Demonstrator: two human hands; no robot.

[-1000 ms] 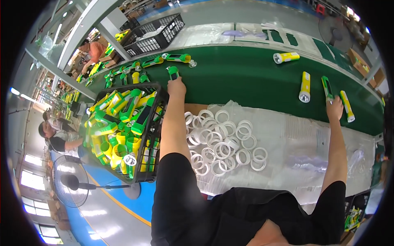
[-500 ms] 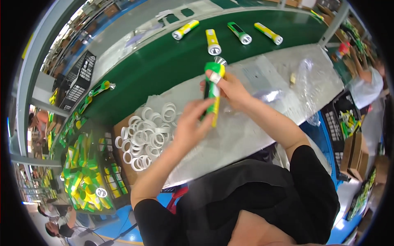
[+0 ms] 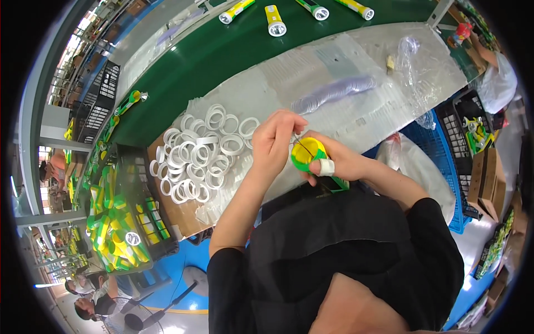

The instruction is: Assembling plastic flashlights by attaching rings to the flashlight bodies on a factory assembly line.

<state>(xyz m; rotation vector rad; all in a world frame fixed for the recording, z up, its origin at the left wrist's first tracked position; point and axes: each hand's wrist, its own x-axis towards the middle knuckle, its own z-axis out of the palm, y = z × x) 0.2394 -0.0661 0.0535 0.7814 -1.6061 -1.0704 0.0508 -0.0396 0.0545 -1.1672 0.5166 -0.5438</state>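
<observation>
My right hand (image 3: 334,158) is wrapped round a green and yellow flashlight (image 3: 302,166), its open yellow head turned up toward me and its body pointing back toward my black apron. White tape circles the right thumb. Just left of the opening, my left hand (image 3: 276,139) pinches a silvery reflector (image 3: 298,134), mostly hidden by the fingers. Thin dark wires run from it into the flashlight's head. On the bench to the left of my left hand lies a heap of white rings (image 3: 203,153).
A row of clear lenses (image 3: 334,94) lies on the plastic-covered bench (image 3: 261,92). Several finished-looking flashlights (image 3: 276,22) rest on the green belt (image 3: 194,69) beyond. A bin of flashlight bodies (image 3: 114,234) stands at left; a blue crate (image 3: 457,206) and plastic wrap (image 3: 410,67) are at right.
The flashlight has come nearer to me and tipped so its open head faces up. My left hand has gone from its body to the reflector. The view has shifted down.
</observation>
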